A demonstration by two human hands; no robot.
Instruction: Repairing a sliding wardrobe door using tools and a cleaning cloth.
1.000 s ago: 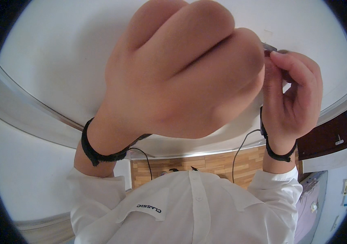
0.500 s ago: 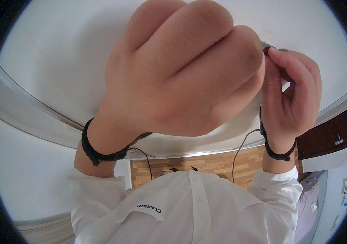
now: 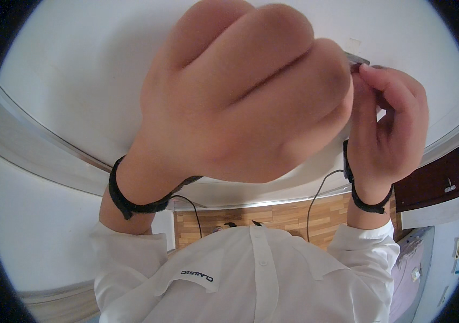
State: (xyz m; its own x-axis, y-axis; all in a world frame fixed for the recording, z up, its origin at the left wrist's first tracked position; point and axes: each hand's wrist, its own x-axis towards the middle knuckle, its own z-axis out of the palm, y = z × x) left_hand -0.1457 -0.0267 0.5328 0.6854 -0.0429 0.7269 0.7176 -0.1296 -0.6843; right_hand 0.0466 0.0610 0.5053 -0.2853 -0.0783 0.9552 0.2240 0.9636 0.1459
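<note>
My left hand [image 3: 245,102] fills the middle of the view, close up, its fingers curled into a fist with the back of the hand toward me. Whatever it grips, if anything, is hidden behind the knuckles. Just to its right, my right hand [image 3: 391,124] is curled closed, and a fingertip presses on a small flat grey-and-dark metal-looking piece [image 3: 357,60]. Most of that piece lies behind my left fist, so its kind does not show. Beyond both hands spreads a white surface [image 3: 105,59].
A pale patch [image 3: 354,44] marks the white surface above the metal piece. Black straps [image 3: 372,203] circle both wrists, with thin black cables [image 3: 316,199] hanging down. Below are a wooden floor [image 3: 283,215], a dark red-brown panel with a handle [image 3: 434,188] and a pinkish cover [image 3: 408,269].
Both hands have shifted very slightly to the right and down. A little more of the grey piece and the pale patch shows. Both hands remain closed.
</note>
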